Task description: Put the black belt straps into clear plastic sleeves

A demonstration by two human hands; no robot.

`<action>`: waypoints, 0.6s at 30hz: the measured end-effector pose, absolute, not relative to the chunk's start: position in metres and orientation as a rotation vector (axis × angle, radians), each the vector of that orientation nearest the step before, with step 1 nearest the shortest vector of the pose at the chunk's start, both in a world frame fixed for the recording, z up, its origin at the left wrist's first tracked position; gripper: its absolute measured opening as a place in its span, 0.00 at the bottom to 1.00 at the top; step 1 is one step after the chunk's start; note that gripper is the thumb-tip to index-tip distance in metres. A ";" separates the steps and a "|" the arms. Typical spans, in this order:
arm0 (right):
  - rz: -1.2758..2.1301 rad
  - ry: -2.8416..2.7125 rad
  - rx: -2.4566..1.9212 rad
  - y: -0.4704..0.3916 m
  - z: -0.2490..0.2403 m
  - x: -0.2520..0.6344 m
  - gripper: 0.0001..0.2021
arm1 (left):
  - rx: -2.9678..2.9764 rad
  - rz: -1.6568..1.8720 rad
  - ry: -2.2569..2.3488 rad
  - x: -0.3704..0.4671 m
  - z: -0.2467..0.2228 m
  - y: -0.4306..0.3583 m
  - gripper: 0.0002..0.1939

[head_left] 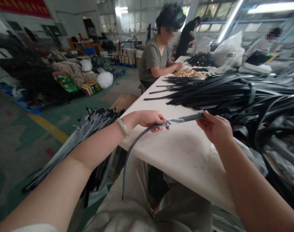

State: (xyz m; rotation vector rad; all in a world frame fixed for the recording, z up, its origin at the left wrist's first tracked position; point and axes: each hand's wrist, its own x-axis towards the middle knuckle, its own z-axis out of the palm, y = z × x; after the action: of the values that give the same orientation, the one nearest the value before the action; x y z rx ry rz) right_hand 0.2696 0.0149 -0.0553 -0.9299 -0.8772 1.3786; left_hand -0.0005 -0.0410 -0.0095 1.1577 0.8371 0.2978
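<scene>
A long black strap (134,143), perhaps a belt, is stretched between my two hands above the white table. Glossy clear plastic appears to cover the part between them. My left hand (153,120) pinches the strap near its middle, and from there the free length curves down past the table edge toward my lap. At the strap's other end, my right hand (217,125) grips it between thumb and fingers. Beyond my right hand lies a big heap of black straps (224,90) on the table.
The white table (166,151) stretches away from me. Left of it stands a bundle of plastic-wrapped straps (96,125). A co-worker (156,54) sits farther along, by a pile of gold-coloured pieces (189,73). Clear plastic bags (248,154) lie to the right.
</scene>
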 end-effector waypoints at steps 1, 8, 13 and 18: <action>1.445 -0.875 -0.929 0.013 -0.055 0.269 0.06 | 1.156 0.315 0.878 -0.002 -0.010 -0.044 0.11; 1.703 -0.866 -0.996 0.002 -0.054 0.261 0.09 | 1.172 0.374 0.974 -0.001 -0.010 -0.070 0.08; 1.735 -1.031 -1.004 -0.009 -0.058 0.252 0.06 | 1.017 0.437 0.935 0.008 -0.019 -0.088 0.09; 1.770 -1.209 -0.962 -0.011 -0.060 0.253 0.10 | 0.925 0.680 1.102 -0.041 0.022 -0.154 0.11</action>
State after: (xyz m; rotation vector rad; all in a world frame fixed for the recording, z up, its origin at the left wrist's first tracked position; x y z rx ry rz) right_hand 0.2533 -0.0107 -0.0601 -0.9616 -1.2094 1.7701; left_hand -0.0411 -0.1537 0.0218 0.9253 1.1016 0.6802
